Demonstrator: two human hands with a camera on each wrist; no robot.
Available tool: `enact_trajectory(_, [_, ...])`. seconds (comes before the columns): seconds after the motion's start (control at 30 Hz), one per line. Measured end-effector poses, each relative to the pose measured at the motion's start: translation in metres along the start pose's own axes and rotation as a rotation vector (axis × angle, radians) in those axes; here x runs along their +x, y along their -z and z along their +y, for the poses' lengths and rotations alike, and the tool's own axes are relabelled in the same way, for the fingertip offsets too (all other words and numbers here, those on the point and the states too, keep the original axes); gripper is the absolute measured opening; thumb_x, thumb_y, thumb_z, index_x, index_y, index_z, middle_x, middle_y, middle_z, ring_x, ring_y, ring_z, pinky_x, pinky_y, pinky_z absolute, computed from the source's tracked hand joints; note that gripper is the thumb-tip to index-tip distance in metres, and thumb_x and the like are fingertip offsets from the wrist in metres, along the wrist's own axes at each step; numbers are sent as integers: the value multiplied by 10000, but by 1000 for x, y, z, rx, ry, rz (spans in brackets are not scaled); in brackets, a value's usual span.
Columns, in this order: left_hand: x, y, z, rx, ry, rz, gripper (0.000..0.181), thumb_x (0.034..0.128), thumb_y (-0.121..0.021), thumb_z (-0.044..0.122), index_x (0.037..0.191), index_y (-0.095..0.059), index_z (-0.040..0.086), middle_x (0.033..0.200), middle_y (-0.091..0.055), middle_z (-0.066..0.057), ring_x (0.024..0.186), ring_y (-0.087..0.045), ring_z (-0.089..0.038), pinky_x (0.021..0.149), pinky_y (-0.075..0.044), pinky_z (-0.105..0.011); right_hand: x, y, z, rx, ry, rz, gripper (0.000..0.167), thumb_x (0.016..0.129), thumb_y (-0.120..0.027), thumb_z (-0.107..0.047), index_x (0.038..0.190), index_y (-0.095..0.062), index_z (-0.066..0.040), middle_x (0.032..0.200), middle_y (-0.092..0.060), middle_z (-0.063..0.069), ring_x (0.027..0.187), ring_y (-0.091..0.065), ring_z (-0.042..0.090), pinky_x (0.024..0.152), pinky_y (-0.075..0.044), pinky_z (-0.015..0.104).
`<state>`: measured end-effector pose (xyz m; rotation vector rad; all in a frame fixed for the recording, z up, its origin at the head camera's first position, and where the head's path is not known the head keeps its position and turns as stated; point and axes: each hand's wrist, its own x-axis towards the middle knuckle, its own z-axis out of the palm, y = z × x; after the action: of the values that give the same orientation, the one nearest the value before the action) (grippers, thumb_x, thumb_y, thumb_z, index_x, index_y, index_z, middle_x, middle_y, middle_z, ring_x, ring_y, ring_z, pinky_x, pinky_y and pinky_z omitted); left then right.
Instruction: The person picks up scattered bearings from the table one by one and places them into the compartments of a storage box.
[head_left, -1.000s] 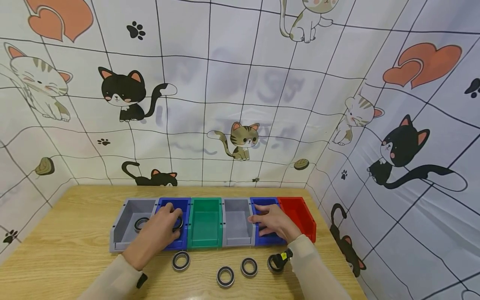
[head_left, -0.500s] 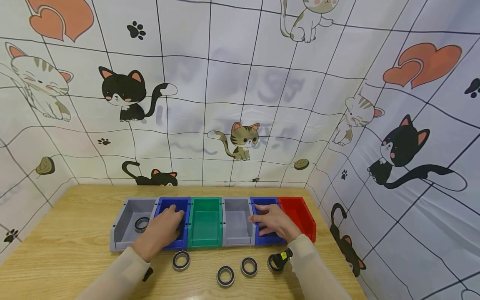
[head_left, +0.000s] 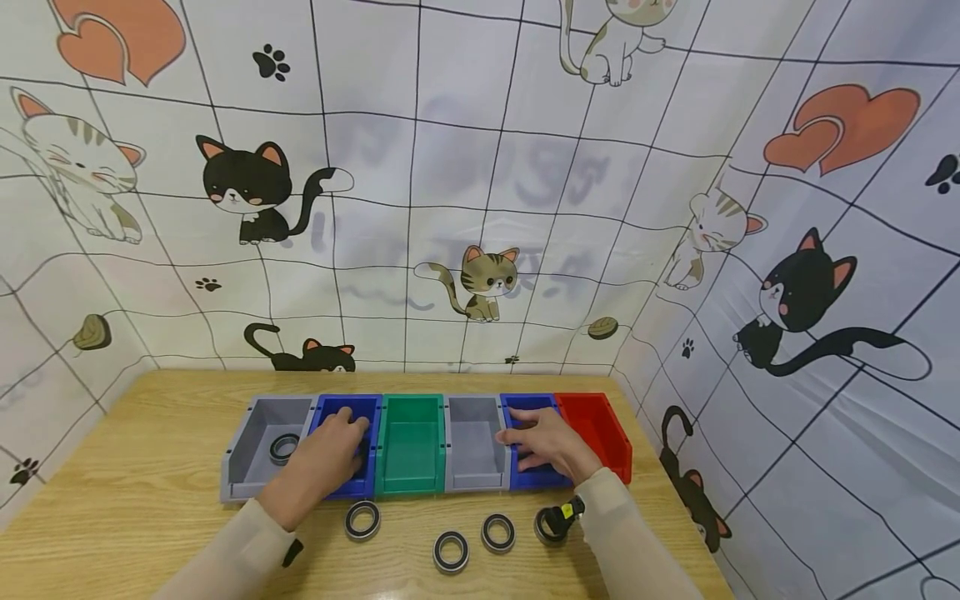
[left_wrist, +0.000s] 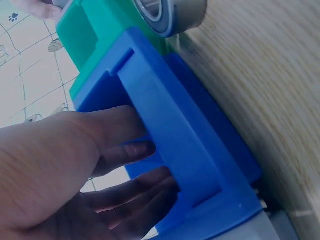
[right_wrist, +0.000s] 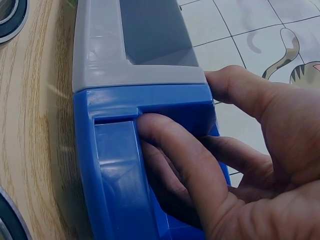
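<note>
My left hand reaches into the left blue bin, its back upward. In the left wrist view, the fingers lie slightly bent behind the bin's front wall; some tips are hidden, and no ring shows between them. Over the right blue bin is my right hand, fingers spread and loosely bent. From the right wrist, its thumb dips inside that bin while another finger touches near the divider beside the grey bin. No object shows in this hand.
A dark ring lies in the left grey bin. Between the blue bins stand a green bin and another grey one; a red bin ends the row. Several rings lie on the wooden table in front.
A second ago a ring showed at my left fingers; it is now out of sight as that hand has shifted slightly right and lower into the bin. The right hand has stayed still.
</note>
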<state>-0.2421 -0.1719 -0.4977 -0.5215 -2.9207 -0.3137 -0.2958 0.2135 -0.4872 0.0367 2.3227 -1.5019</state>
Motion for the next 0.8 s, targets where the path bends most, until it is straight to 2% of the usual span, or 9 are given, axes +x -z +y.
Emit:
enact_trajectory(0.13, [-8,4,2,-9,-10,39,361,945,-946,57,1262,-785,-3,1108,-717,-173,945,-732,-286,807,-695,-457,0,0,0,5,7,-4,871,1009,-950,-221,1736,-513,-21,1430,-812,230,1169,-847,320,736,-735,381])
enact_trajectory(0.3, [-20,11,7,-23,-15,76,346,946,-958,73,1246,-794,22,1098,-715,-137,907,-683,-227,767,-676,-408,-1,0,0,-4,5,-3,877,1009,-950,-229,1740,-508,-26,1438,-806,234,1149,-849,306,740,-735,380])
enact_trajectory(0.53, [-43,19,18,8,-15,135,326,956,-975,146,1230,-809,82,1088,-704,-70,899,-628,-170,713,-646,-337,0,0,0,-4,11,-10,878,1011,-949,-234,1740,-507,-24,1452,-801,241,1157,-851,316,739,-735,385])
enact_trajectory(0.7, [-58,19,27,48,-41,174,364,937,-997,193,1244,-811,134,1093,-707,-23,945,-683,-174,716,-645,-328,-1,0,0,1,4,-9,883,1009,-950,-227,1741,-502,-18,1472,-787,259,1196,-846,345,741,-737,395])
enact_trajectory(0.8, [-65,16,32,32,-52,165,363,928,-1005,204,1234,-816,157,1105,-713,-3,966,-708,-175,690,-626,-287,-1,1,0,6,0,-7,886,1007,-952,-222,1741,-500,-15,1465,-788,264,1195,-848,348,744,-738,400])
